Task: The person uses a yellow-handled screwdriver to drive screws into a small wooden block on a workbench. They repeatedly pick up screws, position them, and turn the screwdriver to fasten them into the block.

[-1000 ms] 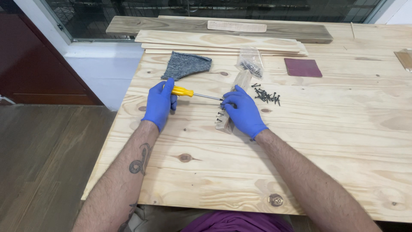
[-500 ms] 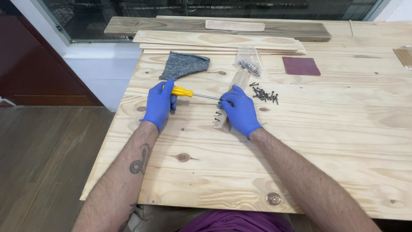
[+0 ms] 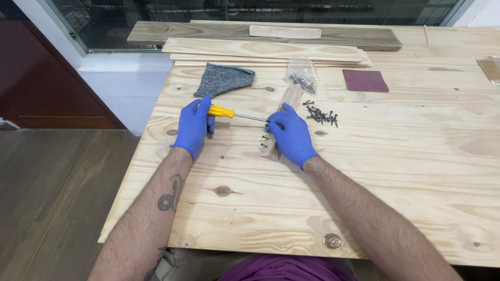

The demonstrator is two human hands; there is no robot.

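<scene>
While the left hand (image 3: 194, 126) grips the screwdriver (image 3: 229, 113) (table edge near), the right hand (image 3: 289, 133) steadies the wood block (image 3: 284, 112).

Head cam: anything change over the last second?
Nothing visibly changed. The left hand holds the yellow-handled screwdriver level, its tip at the side of the small wood block, which the right hand presses to the plywood table. Loose black screws, the grey cloth and the screw bag lie where they were.
</scene>
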